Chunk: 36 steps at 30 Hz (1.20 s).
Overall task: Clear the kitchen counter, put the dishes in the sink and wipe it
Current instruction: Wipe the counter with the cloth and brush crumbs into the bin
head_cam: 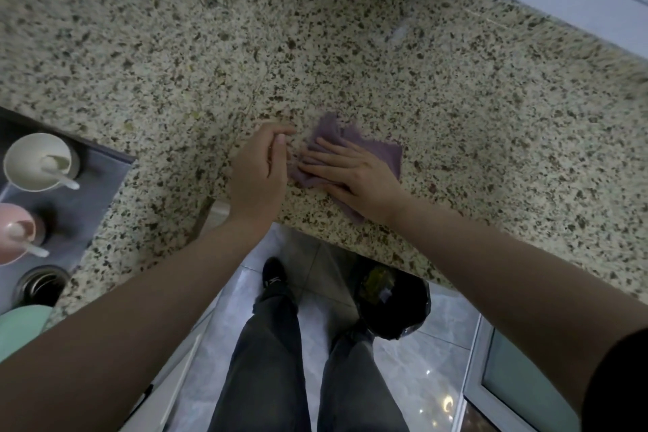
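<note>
1. The right hand (354, 175) is lying flat on the purple cloth (350, 147), fingers straight and spread, pressing it onto the speckled worktop (350, 63) near its front edge.
2. The left hand (257, 168) is hovering just beside the cloth, fingers loosely curled, gripping nothing.
3. Well left of both hands, the sink (87, 186) is holding a white bowl (36, 161) and a pink bowl (15, 231), a spoon lying in each.
4. Below the right forearm, a black bin (396, 305) is standing on the floor.
</note>
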{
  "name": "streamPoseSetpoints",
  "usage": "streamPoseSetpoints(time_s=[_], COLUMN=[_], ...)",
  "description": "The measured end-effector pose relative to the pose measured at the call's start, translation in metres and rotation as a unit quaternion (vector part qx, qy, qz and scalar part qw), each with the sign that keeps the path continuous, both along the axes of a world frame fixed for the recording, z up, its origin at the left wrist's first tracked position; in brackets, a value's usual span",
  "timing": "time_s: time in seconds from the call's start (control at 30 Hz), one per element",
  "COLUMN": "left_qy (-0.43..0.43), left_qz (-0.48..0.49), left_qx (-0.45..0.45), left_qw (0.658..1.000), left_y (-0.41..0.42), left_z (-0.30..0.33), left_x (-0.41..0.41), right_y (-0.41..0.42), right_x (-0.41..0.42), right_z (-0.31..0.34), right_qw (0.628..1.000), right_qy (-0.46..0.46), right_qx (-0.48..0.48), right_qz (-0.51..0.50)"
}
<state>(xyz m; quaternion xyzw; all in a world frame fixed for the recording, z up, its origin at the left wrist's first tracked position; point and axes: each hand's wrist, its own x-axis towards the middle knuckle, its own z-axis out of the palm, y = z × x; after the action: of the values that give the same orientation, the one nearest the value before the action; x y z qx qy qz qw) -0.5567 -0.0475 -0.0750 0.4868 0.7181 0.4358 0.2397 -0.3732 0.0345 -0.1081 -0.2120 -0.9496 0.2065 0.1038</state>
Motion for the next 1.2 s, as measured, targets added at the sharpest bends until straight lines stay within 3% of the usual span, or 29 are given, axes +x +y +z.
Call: streamPoseSetpoints(time_s=[0.17,0.73,0.93,1.2], left_qy=[-0.005,-0.020,-0.032,-0.059], left_qz=[-0.005,0.016,-0.014,-0.086], left_qx=[-0.008,-0.022,-0.087,-0.110], left_qw=[1.000,0.999,0.996,0.988], left_y=[-0.020,-0.118,-0.144,-0.157], left_z=[0.001,-0.003,-0.020,-0.039], left_x=[0.029,0.182,0.232,0.266], right_y=[-0.021,-0.084,-0.105,-0.165], right_x=[0.029,0.161,0.225,0.283], right_z=[-0.001,-0.004,-0.005,-0.014], right_qw=[0.999,0.998,0.996,0.977], right_qy=[0.050,0.063,0.076,0.110], right_qx=[-0.022,-0.003,0.039,0.057], right_qz=[0.007,0.014,-0.034,-0.175])
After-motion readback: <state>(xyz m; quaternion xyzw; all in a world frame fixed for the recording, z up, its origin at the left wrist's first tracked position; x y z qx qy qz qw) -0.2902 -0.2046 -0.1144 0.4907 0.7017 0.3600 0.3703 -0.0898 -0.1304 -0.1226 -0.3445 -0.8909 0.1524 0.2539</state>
